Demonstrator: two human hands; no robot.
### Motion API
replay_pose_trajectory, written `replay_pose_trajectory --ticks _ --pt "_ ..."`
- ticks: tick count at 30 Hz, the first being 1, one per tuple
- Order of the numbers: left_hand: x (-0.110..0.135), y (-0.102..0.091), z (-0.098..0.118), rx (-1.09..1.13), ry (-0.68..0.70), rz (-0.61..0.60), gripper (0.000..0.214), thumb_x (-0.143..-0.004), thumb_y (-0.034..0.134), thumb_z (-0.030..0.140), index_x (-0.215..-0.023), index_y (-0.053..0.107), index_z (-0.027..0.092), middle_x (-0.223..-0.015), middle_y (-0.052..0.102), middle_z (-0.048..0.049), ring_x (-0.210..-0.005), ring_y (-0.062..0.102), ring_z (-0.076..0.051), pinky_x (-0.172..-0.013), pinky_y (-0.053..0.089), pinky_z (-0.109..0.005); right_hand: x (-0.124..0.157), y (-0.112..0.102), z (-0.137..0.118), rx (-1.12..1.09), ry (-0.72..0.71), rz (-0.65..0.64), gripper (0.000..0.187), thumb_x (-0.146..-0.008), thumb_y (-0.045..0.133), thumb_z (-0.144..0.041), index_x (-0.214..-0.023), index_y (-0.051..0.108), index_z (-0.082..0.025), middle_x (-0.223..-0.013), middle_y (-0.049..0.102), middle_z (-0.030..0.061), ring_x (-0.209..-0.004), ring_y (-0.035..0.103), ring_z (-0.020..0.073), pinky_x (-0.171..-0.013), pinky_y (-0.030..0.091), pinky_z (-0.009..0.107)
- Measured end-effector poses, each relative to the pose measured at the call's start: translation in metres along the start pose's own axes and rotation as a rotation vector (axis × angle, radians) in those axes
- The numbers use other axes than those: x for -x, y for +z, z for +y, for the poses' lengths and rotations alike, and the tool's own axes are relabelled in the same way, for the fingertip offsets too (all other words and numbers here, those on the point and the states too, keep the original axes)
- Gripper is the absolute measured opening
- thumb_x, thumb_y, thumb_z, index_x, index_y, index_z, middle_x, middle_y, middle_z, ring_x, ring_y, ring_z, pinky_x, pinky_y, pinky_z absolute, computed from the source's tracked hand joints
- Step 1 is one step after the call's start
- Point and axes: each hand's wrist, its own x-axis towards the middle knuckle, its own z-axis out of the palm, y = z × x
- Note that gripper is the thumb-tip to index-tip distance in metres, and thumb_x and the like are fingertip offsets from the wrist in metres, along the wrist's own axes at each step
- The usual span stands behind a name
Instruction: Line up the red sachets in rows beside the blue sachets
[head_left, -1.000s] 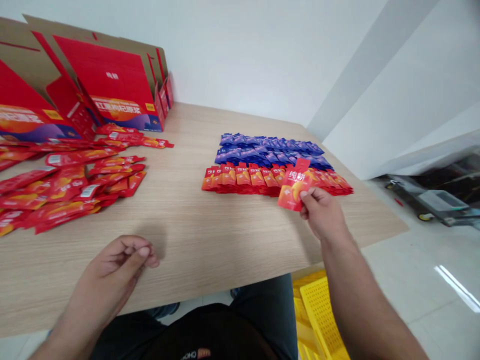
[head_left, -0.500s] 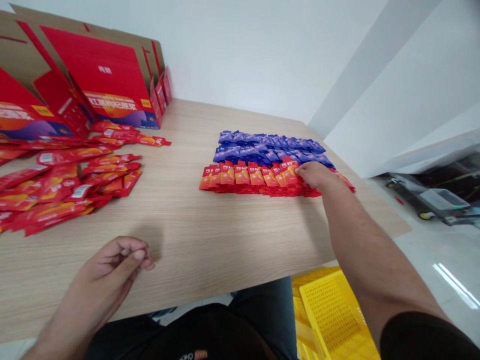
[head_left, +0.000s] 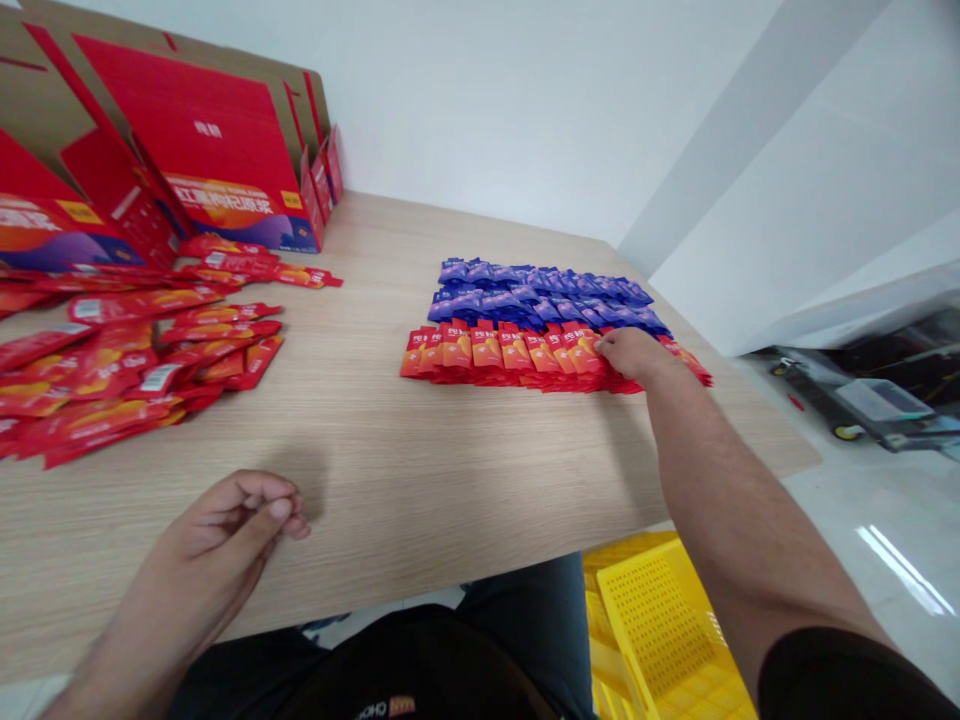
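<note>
My right hand (head_left: 630, 355) reaches to the right part of a row of red-orange sachets (head_left: 486, 348). Its fingers are closed at the right edge of one red sachet (head_left: 581, 348); the hand covers the sachets beneath it. Behind the red row lie two rows of blue-purple sachets (head_left: 525, 287), overlapping one another. Over the front left of the table, my left hand (head_left: 232, 535) is closed, thumb against the curled fingers, and nothing shows in it.
A loose heap of red sachets (head_left: 112, 360) covers the left of the wooden table (head_left: 390, 480). Red printed cartons (head_left: 217, 150) with raised flaps stand behind it against the wall. Yellow crates (head_left: 660, 620) are below the front edge. A wheeled cart (head_left: 877, 400) stands on the floor at right.
The red sachet at my right fingers has sunk slightly, more level with its row. My right hand has barely moved, and my left hand stays in place. The view has shifted a little.
</note>
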Motion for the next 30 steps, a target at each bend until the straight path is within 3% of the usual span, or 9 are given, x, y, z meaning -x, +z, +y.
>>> replay_pose_trajectory --ticks 4,6,9,11,17,21,23,26,30 --pt "-0.001 -0.001 -0.003 0.017 -0.002 -0.007 0.030 -0.056 0.099 0.037 -0.071 0.075 0.025 -0.067 0.070 0.0014 -0.062 0.065 -0.015 -0.063 0.054 -0.025 0.004 0.004 0.000 -0.008 0.020 0.057 0.026 -0.100 0.060 -0.031 -0.095 0.079 -0.014 -0.091 0.077 0.0152 -0.086 0.069 0.0237 -0.078 0.045 0.031" --pt "-0.003 -0.003 -0.007 0.040 0.009 -0.017 0.035 -0.055 0.101 0.040 -0.073 0.075 0.024 -0.067 0.071 0.0009 -0.062 0.066 -0.015 -0.063 0.054 -0.025 0.013 0.005 -0.001 -0.049 0.063 0.155 0.021 -0.097 0.062 -0.031 -0.097 0.077 -0.016 -0.092 0.077 0.0143 -0.086 0.069 0.0253 -0.078 0.047 0.033" --pt "-0.006 -0.007 -0.014 0.060 0.039 -0.035 0.039 -0.058 0.101 0.045 -0.077 0.075 0.022 -0.069 0.071 0.0005 -0.062 0.066 -0.015 -0.063 0.053 -0.024 0.042 0.009 -0.005 -0.211 0.093 0.387 0.014 -0.092 0.064 -0.032 -0.095 0.070 -0.019 -0.093 0.076 0.0123 -0.085 0.068 0.0265 -0.077 0.047 0.035" --pt "-0.006 -0.009 -0.017 0.047 0.057 -0.043 0.038 -0.064 0.099 0.045 -0.079 0.074 0.021 -0.071 0.072 0.0005 -0.063 0.066 -0.014 -0.064 0.052 -0.023 0.072 0.020 -0.012 -0.355 0.040 0.463 0.014 -0.089 0.062 -0.036 -0.089 0.065 -0.022 -0.086 0.073 0.0092 -0.078 0.066 0.0250 -0.073 0.047 0.035" --pt "0.003 -0.005 -0.017 -0.037 0.125 -0.116 0.027 -0.084 0.083 0.042 -0.089 0.067 0.020 -0.069 0.069 0.0014 -0.065 0.065 -0.015 -0.067 0.051 -0.027 0.168 0.090 -0.034 -0.582 -0.123 0.248 0.037 -0.082 0.057 -0.062 -0.086 0.065 -0.026 -0.068 0.065 0.0029 -0.064 0.062 0.0246 -0.061 0.046 0.036" --pt "-0.001 -0.019 -0.007 -0.235 0.201 -0.152 0.024 -0.090 0.071 0.044 -0.093 0.065 0.021 -0.073 0.067 0.0009 -0.067 0.064 -0.017 -0.068 0.052 -0.031 0.189 0.128 -0.035 -0.555 -0.111 0.201 0.044 -0.079 0.058 -0.068 -0.087 0.069 -0.026 -0.074 0.070 0.0064 -0.069 0.067 0.0295 -0.065 0.051 0.043" --pt "-0.006 -0.038 0.004 -0.512 0.300 -0.063 0.020 -0.091 0.067 0.041 -0.094 0.067 0.022 -0.080 0.070 -0.0014 -0.074 0.066 -0.019 -0.072 0.053 -0.033 0.188 0.134 -0.037 -0.526 -0.120 0.236 0.044 -0.079 0.057 -0.068 -0.086 0.070 -0.026 -0.078 0.071 0.0089 -0.074 0.069 0.0323 -0.071 0.054 0.047" --pt "-0.023 -0.080 0.019 -0.917 0.468 0.194 0.018 -0.092 0.061 0.036 -0.097 0.070 0.022 -0.094 0.074 -0.0064 -0.088 0.069 -0.024 -0.085 0.056 -0.039 0.186 0.134 -0.041 -0.490 -0.151 0.259 0.045 -0.079 0.057 -0.068 -0.087 0.070 -0.026 -0.080 0.071 0.0105 -0.077 0.068 0.0341 -0.076 0.055 0.051" --pt "-0.053 -0.130 0.031 -1.287 0.637 0.464 0.020 -0.093 0.057 0.035 -0.097 0.070 0.020 -0.103 0.073 -0.0148 -0.108 0.067 -0.035 -0.101 0.053 -0.051 0.186 0.131 -0.044 -0.464 -0.192 0.281 0.045 -0.081 0.056 -0.067 -0.089 0.071 -0.025 -0.082 0.070 0.0117 -0.080 0.067 0.0346 -0.079 0.057 0.051"
